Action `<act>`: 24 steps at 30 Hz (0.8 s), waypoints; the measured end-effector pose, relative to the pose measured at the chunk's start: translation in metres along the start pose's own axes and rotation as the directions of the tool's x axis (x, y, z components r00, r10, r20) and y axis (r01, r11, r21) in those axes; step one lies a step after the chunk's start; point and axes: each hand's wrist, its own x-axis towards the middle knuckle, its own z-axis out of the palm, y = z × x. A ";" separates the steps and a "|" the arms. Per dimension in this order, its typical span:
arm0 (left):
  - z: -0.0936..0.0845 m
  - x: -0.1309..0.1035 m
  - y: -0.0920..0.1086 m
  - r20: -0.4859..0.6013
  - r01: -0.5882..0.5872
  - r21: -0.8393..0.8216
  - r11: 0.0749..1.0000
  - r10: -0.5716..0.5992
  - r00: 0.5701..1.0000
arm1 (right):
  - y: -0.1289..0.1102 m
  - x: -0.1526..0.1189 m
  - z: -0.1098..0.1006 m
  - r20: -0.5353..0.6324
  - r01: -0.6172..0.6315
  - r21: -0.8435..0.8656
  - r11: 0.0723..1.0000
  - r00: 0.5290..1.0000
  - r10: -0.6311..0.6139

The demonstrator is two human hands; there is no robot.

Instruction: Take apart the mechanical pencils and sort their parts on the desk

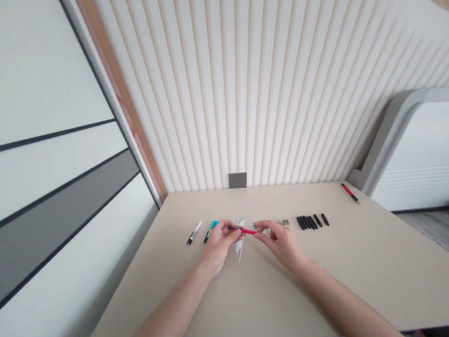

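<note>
A red pen barrel with a black end (246, 231) is held above the table, tilted slightly down to the right. My left hand (217, 246) grips it near its black end. At its red right end, the thumb and forefinger of my right hand (284, 241) close in a pinch; any small part between them is hidden. Thin white refill sticks (239, 248) lie below the barrel, partly covered by it. Behind my right hand are small silvery pen tips (283, 222), some of them hidden by the fingers.
Left of my hands lie a white-and-black barrel (194, 233) and teal-and-black barrels (213, 224). Several black grip pieces (307, 222) stand in a row at the right. A red-and-black pen (350, 193) rests near the table's (255, 302) far right corner. A ribbed wall closes the back.
</note>
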 end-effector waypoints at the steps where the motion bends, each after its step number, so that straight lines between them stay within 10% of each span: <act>1: 0.000 0.000 0.001 -0.011 -0.006 -0.016 1.000 0.006 1.000 | -0.001 0.001 -0.002 -0.023 -0.009 0.016 1.000 1.000 0.009; 13: 0.000 0.000 0.008 -0.098 -0.046 -0.109 0.993 0.035 0.995 | 0.013 0.009 -0.004 0.013 -0.129 0.449 0.884 0.990 0.138; 24: -0.002 0.000 0.009 -0.023 -0.078 0.052 0.996 0.079 0.997 | 0.012 0.008 -0.001 -0.096 -0.113 0.352 0.929 0.983 0.156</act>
